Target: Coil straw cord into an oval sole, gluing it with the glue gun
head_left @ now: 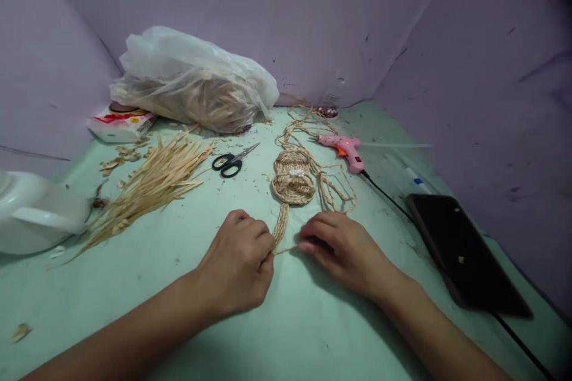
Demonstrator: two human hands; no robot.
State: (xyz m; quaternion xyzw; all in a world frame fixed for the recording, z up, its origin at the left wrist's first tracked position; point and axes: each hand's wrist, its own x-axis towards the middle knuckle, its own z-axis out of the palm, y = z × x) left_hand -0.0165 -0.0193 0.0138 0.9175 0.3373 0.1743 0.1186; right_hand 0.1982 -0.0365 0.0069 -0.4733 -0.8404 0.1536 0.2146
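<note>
A coiled piece of braided straw cord [294,178] lies on the green tabletop, with a flat woven strip [281,221] running from it toward me. My left hand [245,256] is closed around the near end of that strip. A thin straw strand [286,249] stretches between my two hands. My right hand [342,250] pinches the strand's other end between thumb and fingers. Loose twisted cord [333,184] trails beside and behind the coiled piece.
Black-handled scissors [229,164] and a bundle of dry straw [156,181] lie left, near a white jug [40,214]. A plastic bag [196,80] and tissue pack [121,125] stand behind. At right are a pink glue gun [344,149], its cable, and a dark phone [465,253].
</note>
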